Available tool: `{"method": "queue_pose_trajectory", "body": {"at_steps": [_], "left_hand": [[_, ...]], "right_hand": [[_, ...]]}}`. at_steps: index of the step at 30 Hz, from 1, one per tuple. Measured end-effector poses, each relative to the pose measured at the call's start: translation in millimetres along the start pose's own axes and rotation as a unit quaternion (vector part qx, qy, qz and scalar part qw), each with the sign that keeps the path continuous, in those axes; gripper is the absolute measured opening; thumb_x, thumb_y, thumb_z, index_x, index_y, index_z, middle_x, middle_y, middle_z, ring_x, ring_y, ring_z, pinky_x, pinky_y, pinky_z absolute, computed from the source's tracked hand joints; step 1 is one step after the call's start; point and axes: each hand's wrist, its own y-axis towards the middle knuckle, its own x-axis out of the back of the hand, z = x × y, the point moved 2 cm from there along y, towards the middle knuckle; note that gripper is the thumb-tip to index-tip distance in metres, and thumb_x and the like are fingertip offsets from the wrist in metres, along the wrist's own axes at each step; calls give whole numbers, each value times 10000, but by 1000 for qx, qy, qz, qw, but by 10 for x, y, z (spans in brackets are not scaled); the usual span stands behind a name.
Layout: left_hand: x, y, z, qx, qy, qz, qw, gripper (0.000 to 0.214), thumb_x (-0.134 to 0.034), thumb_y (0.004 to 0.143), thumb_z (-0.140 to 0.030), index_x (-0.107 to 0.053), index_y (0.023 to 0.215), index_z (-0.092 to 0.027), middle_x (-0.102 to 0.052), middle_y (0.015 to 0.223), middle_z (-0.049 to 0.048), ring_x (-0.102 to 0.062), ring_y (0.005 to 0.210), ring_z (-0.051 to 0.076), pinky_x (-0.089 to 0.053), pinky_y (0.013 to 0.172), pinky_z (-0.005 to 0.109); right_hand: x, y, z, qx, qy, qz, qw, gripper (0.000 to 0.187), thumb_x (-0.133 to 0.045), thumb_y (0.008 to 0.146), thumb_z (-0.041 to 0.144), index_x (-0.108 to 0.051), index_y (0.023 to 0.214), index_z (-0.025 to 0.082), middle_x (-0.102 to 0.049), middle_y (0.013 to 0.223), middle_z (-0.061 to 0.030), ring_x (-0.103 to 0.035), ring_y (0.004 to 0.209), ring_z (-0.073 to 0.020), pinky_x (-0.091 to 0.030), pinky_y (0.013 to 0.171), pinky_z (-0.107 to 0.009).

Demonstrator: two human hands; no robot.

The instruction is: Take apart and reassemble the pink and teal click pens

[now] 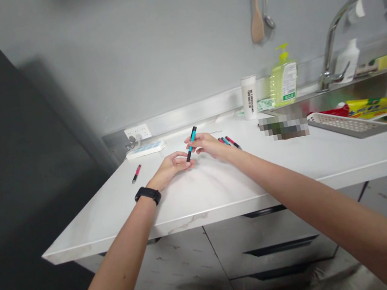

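Note:
A blue and black pen (192, 146) stands tilted above the white countertop, between my two hands. My right hand (209, 144) pinches its blue barrel from the right. My left hand (171, 167), with a black watch (147, 195) at the wrist, closes thumb and fingers at the pen's lower black end. To the left, a red and black pen (136, 174) lies alone on the counter. Several more pens (230, 143), red and blue with black, lie beside my right hand, which partly covers them.
A white power strip (146, 150) sits near the wall. Toward the right stand a white canister (250, 98), a yellow-green soap bottle (284, 79) and a sink with a faucet (328, 43). A drain tray (341, 121) lies at the sink's edge. The counter's front edge (226, 209) runs below my hands.

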Motion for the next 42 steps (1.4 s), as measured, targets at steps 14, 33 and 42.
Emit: {"method": "queue_pose_trajectory", "body": {"at_steps": [14,33,42], "left_hand": [[-13,-15,-57,-31,61,-104,992,374,-767,577,-283,-504,820,-176,-693,688,10,-656,709,159,-476,793,345],[14,-22,-18,-34,45,-83,995,396,-767,591,-309,-458,805,-184,-698,694,11,-666,714,161,-482,779,337],[11,-32,-17,-29,35,-69,997,422,-766,598,-320,-421,803,-188,-711,718,35,-670,701,162,-484,751,320]], "right_hand": [[47,16,-29,4,-62,-7,998,252,-726,601,288,-618,769,134,-617,677,-9,-491,541,-75,-379,520,-204],[67,43,-57,21,-48,-41,998,342,-654,668,471,-492,644,171,-448,527,50,-380,456,-66,-278,443,-211],[37,53,-63,20,-98,-49,994,389,-652,673,508,-466,593,175,-433,481,54,-356,421,-61,-280,435,-210]]}}
